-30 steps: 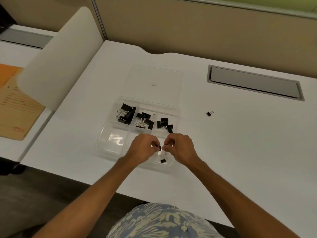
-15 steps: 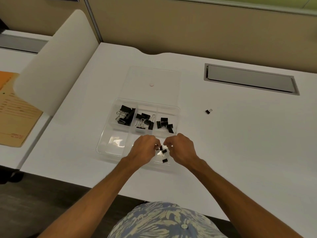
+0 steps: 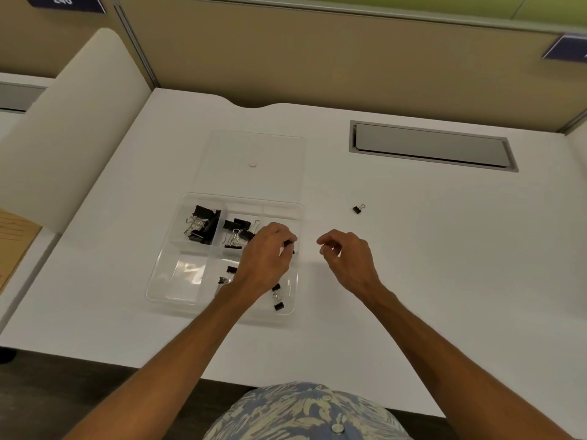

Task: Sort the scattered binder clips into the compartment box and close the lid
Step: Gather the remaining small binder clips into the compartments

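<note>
Box: clear compartment box (image 3: 187, 274) with six cells in two rows, resting on the white desk (image 3: 444, 281) just at 9 o'clock from the middle of the view.
Lid: clear lid (image 3: 276, 173), open and lying flat on the desk at 12 o'clock from the box, joined to its far edge; a small round white dot (image 3: 252, 164) shows on it.
Far row: black large clips (image 3: 205, 223) are heaped in the cell at 10 o'clock; medium clips (image 3: 236, 233) lie in the middle cell at 12 o'clock, partly hidden by the left wrist.
Near row: small clips (image 3: 278, 304) lie in the cell at 4 o'clock, and a few more in the middle cell at 6 o'clock, beside the forearm.
Left hand: the left hand (image 3: 266, 262) is over the far cell at 2 o'clock, its forearm crossing the near row; the fingers are curled and the thumb and fingertips pinch a small black held clip (image 3: 289, 243).
Right hand: the right hand (image 3: 349, 258) is over bare desk at 3 o'clock from the box, apart from its wall; the fingers are loosely curled, thumb and forefinger parted, with nothing between them.
Loose: one stray clip (image 3: 359, 208), black with a wire handle, lies on the desk at 1 o'clock from the right hand, well apart from the box.
Around: a grey recessed hatch (image 3: 432, 146) at 2 o'clock from the box, a white curved panel (image 3: 73, 122) at 10 o'clock, a tan partition (image 3: 317, 58) at 12 o'clock, an orange folder (image 3: 12, 242) at 9 o'clock, and a patterned shirt (image 3: 301, 414) at 6 o'clock.
</note>
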